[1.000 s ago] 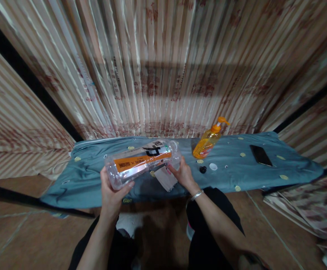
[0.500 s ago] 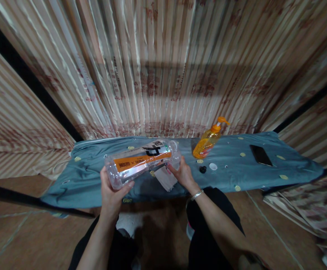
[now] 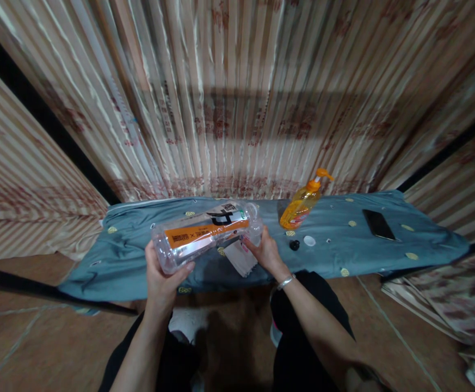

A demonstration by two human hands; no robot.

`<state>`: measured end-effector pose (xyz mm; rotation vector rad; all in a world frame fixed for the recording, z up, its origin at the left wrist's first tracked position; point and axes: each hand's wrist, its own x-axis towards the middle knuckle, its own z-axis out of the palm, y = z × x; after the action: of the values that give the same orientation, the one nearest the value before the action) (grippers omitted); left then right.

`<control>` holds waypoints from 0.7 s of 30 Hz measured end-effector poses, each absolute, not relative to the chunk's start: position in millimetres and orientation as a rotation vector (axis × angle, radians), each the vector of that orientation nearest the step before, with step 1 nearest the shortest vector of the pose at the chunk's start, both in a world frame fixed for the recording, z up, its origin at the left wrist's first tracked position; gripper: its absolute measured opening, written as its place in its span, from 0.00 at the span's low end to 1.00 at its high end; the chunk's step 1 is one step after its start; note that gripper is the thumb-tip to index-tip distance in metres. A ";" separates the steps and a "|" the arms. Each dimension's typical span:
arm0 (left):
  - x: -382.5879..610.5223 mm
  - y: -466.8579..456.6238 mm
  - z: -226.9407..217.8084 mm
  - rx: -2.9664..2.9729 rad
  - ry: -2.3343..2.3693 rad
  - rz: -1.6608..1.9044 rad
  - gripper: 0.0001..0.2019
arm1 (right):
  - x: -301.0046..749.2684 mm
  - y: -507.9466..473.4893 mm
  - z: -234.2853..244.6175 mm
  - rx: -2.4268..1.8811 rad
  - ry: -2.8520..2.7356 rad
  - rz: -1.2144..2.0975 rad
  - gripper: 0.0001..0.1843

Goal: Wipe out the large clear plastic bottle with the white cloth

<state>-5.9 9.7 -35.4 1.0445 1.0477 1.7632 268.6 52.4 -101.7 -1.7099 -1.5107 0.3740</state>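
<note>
A large clear plastic bottle with an orange and black label lies on its side above the cloth. My left hand is wrapped round its base end at the near left. My right hand grips the neck end on the right, and its fingers also pinch a light cloth or wipe that hangs under the bottle. The bottle is held level between both hands, just over the front part of the covered table.
A blue-grey cloth with yellow dots covers a low table. On it stand an orange pump bottle, a black cap, a white cap and a dark phone. Striped curtains hang behind. My knees are below the table edge.
Almost nothing differs. The bottle and both hands have shifted a touch upward in the picture, with the grip unchanged.
</note>
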 end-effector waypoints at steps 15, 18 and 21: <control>-3.5 8.0 -30.9 1.027 1.061 1.754 0.49 | 269.0 51.2 -100.7 -1.699 -1.512 0.385 0.28; -3.1 7.9 -29.6 1.003 1.057 1.744 0.49 | 268.8 50.9 -100.0 -1.703 -1.506 0.387 0.28; -3.7 8.6 -30.7 1.025 1.055 1.749 0.48 | 269.0 51.3 -99.9 -1.703 -1.514 0.392 0.27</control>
<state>-3.7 8.6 -30.7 1.0247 1.0549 1.7493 269.0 51.3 -99.9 -1.7033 -1.5137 0.3919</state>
